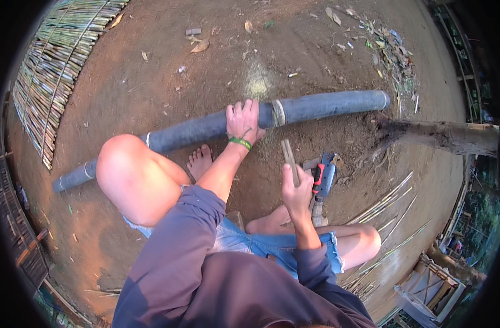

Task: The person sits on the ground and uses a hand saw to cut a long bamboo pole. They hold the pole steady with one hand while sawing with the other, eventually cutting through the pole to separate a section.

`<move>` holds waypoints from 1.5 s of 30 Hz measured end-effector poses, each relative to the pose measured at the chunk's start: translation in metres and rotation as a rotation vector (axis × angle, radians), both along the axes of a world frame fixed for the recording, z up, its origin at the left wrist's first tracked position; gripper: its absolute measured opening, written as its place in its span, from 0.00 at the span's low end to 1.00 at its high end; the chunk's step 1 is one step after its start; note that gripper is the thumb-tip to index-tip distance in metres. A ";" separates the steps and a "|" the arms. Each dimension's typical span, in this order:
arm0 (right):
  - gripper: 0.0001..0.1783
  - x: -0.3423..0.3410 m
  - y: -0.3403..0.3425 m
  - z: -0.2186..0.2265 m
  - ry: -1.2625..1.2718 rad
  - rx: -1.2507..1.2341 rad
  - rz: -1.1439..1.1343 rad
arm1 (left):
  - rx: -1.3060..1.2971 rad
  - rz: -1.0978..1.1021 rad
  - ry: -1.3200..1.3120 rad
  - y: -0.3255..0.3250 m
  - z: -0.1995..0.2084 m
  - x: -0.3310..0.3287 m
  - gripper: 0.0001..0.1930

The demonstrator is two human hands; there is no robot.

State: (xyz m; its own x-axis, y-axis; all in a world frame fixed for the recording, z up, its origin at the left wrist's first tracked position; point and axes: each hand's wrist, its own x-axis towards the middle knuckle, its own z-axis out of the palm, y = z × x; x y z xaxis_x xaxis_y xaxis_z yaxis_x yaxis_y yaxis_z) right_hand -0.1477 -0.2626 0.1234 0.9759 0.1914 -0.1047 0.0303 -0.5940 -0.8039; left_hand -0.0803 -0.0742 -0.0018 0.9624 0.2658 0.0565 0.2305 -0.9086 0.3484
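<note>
A person seated on bare earth clasps the left hand (pixel 243 119) over a long dark pole (pixel 329 107), while the right hand (pixel 298 188), well apart from it, is closed around a narrow, flat stick (pixel 290 158). The pole lies across the ground in front of the person, partly hidden by the left knee (pixel 123 164). A pale, rough band (pixel 279 113) just right of the left hand, with a pale powdery patch (pixel 256 85) beyond it, suggests that some cutting or scraping is done; the pole appears to be in one piece, and the band's depth cannot be told. What remains seems to centre there. A red-and-grey tool (pixel 324 177) sits just beside the right hand, crowding that side. A thick wooden post (pixel 447 135) stands close to the pole's right end, limiting room to swing it. Thin sticks (pixel 389 208) lie at right; a slatted mat (pixel 64 65) spreads at upper left.
</note>
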 end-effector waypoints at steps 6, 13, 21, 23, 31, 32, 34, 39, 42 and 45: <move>0.15 0.057 0.038 -0.027 -0.006 -0.109 -0.010 | 0.008 -0.012 -0.040 -0.004 -0.003 0.007 0.45; 0.20 0.084 0.043 -0.026 0.087 -0.078 -0.067 | 0.003 -0.010 0.045 0.005 -0.005 0.011 0.47; 0.21 0.079 -0.005 0.047 0.170 0.501 -0.050 | 0.026 -0.019 0.101 0.009 0.005 0.013 0.39; 0.22 0.056 -0.019 0.036 0.076 0.372 -0.089 | 0.018 -0.024 0.111 0.008 0.004 0.013 0.39; 0.22 0.012 -0.020 -0.015 0.131 0.132 -0.136 | -0.008 -0.042 0.146 0.013 0.007 0.018 0.40; 0.22 0.013 -0.020 -0.014 0.127 0.109 -0.140 | 0.000 -0.041 0.138 0.012 0.007 0.018 0.40; 0.21 0.014 -0.022 -0.017 0.113 0.090 -0.140 | -0.002 -0.045 0.140 0.011 0.006 0.020 0.40; 0.20 -0.015 -0.046 -0.006 0.203 0.095 -0.142 | -0.043 -0.041 0.183 0.019 0.007 0.022 0.40; 0.21 -0.006 -0.039 -0.001 0.198 0.119 -0.120 | -0.028 -0.057 0.136 0.017 0.006 0.020 0.40; 0.20 0.062 0.011 -0.019 0.068 0.003 -0.065 | -0.074 -0.086 0.140 0.006 0.010 0.025 0.41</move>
State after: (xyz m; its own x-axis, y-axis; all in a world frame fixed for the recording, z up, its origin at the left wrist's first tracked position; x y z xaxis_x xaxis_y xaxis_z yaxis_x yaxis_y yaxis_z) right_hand -0.0858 -0.2515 0.1046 0.9770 0.1280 -0.1707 -0.0633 -0.5901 -0.8048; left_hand -0.0556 -0.0680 0.0081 0.9787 0.1811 -0.0962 0.2044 -0.8999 0.3852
